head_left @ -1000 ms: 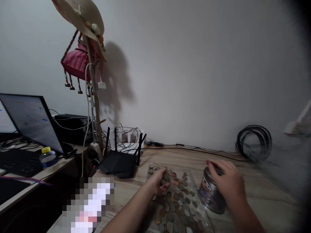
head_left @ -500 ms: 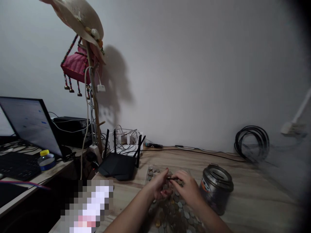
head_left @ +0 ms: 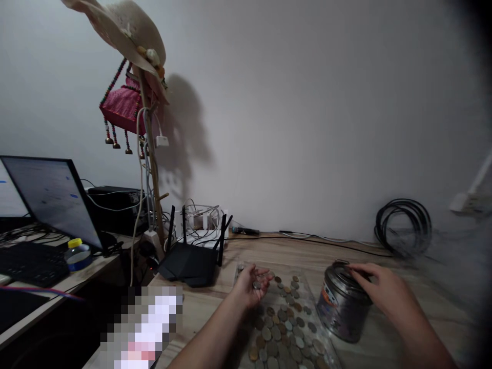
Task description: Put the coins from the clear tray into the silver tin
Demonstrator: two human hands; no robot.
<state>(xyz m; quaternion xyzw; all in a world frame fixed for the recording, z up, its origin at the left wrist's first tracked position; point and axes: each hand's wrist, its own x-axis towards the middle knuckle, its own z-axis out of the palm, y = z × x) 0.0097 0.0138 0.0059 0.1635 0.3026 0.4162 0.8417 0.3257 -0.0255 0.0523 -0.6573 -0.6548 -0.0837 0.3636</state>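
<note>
Saw coins (head_left: 275, 333) spread on clear sheet (head_left: 306, 291). Cradled at least one coin (head_left: 257, 285) in left hand (head_left: 248, 291), palm up, fingers loosely curled; needed level to avoid spilling. Held right hand (head_left: 386, 289) at lid (head_left: 340, 277) of tin (head_left: 344, 315), right of sheet, fingertips narrow; couldn't tell if gripping anything. Needed squared fingertips, light pressure.

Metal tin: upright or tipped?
Upright: the tin stands on its base on the wooden table, top facing up, right hand at its top.
</note>
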